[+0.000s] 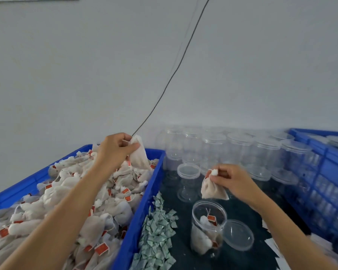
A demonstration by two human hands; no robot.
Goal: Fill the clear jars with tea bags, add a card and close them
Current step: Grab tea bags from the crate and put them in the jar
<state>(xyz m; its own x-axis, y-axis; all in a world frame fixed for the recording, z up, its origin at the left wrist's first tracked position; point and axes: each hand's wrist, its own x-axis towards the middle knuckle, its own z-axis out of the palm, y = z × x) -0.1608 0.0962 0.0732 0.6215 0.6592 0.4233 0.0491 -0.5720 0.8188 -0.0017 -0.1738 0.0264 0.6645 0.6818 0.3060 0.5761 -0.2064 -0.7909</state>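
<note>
An open clear jar (208, 227) stands on the dark table, partly filled with tea bags. Its clear lid (238, 235) lies just to its right. My right hand (233, 181) pinches the knotted top of a white tea bag (213, 190), which hangs above and a little behind the jar's mouth. My left hand (115, 151) holds up another tea bag (140, 157) over the far end of the blue crate (137, 221), which is heaped with tea bags carrying red tags.
A pile of small green-white packets (157, 236) lies between the crate and the jar. Several closed empty clear jars (240, 151) stand stacked at the back. A second blue crate (324, 172) with jars sits at the right. White cards (273, 246) lie near my right forearm.
</note>
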